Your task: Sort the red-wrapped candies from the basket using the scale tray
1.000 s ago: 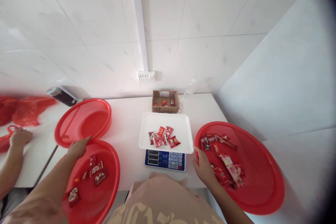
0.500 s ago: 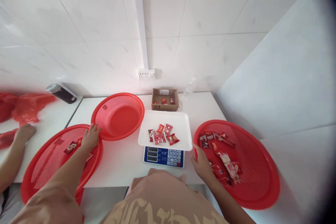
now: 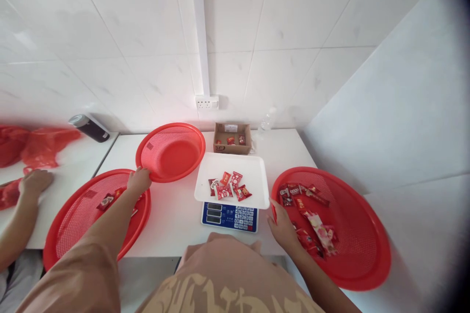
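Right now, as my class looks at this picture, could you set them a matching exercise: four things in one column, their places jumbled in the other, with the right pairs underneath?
Things
1. white tray
2. cardboard box
3. wall socket
4. person's right hand

Places
A. between the tray and the wall
B. at the rim of the red basket on the right
C. behind the blue keypad panel, bearing wrapped sweets
D. below the vertical white strip

Pairs: 1-C, 2-A, 3-D, 4-B

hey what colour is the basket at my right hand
The basket is red, best seen in the head view.
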The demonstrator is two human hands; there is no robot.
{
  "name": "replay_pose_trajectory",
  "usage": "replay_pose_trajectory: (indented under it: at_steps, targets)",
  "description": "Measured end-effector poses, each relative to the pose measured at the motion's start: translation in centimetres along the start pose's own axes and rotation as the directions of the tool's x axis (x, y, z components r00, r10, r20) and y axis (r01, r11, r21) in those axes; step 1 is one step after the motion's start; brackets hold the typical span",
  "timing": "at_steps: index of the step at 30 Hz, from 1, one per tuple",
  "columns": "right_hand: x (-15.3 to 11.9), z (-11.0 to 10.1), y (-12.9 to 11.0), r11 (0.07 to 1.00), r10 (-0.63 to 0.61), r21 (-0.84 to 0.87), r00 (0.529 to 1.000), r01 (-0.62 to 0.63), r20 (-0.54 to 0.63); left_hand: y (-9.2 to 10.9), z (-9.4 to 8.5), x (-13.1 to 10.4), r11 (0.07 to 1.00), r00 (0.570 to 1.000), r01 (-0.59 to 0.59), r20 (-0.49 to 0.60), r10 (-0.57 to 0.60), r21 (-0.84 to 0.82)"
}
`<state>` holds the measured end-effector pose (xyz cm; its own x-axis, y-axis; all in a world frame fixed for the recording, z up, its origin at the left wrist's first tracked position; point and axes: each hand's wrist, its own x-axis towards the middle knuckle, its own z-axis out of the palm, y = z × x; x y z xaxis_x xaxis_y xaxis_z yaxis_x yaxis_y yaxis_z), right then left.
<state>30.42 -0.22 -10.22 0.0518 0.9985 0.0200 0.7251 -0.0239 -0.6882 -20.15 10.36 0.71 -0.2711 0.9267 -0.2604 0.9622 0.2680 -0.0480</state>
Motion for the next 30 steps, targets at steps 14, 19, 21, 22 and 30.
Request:
replay_pose_trajectory:
  at_steps: [14, 19, 21, 22, 30]
  targets:
    - [-0.1, -0.4, -0.7, 1.000, 0.012, -0.006, 1.000, -0.012, 0.005, 9.8, 2.4, -2.5, 0.963, 0.984, -0.173, 0.016, 0.180, -0.208]
    - [-0.1, -0.4, -0.8, 1.000, 0.014, -0.018, 1.000, -0.014, 0.008, 9.4, 1.6, -1.5, 0.973, 0.990, -0.141, -0.021, 0.139, -0.183]
    - [-0.1, -0.4, -0.8, 1.000, 0.023, -0.020, 1.000, -0.023, 0.009, 9.7, 1.4, -1.3, 0.974, 0.990, -0.138, -0.048, 0.131, -0.177]
    - [-0.1, -0.4, -0.8, 0.999, 0.028, -0.018, 1.000, -0.028, 0.012, 10.1, 1.4, -1.3, 0.973, 0.988, -0.145, -0.069, 0.135, -0.177]
    - [-0.1, -0.4, -0.7, 0.999, 0.033, 0.001, 0.999, -0.033, 0.015, 18.3, 3.8, -5.8, 0.781, 0.820, -0.568, -0.103, 0.563, -0.259]
